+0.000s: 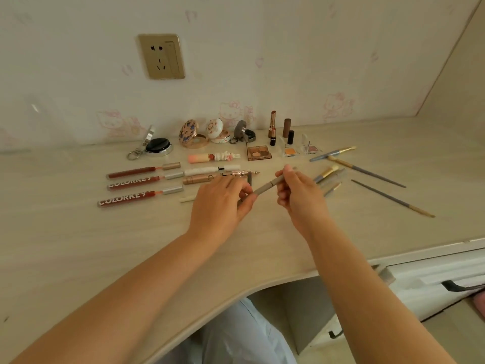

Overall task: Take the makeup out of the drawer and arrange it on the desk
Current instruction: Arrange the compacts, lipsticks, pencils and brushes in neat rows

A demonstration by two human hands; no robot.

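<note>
The left hand [220, 200] pinches the lower end of a slim grey makeup pencil [267, 187] between thumb and curled fingers [246, 191], while the right hand [296, 191] grips its upper end; the pencil slants above the desk [78, 245]. Behind the hands lie three red lip gloss tubes [131, 185] at left, scattered makeup brushes [367, 170] at right, and open compacts [193, 135], lipsticks [273, 127] and eyeshadow palettes [258, 152] near the wall.

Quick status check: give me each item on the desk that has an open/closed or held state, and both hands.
Grey pencil: held at both ends, above the desk.
Left hand: pinching pencil.
Right hand: gripping pencil.
Silver compact: open.
Floral compact: open.
Eyeshadow palette: open.
Three red lip glosses: uncapped, lying flat.
</note>
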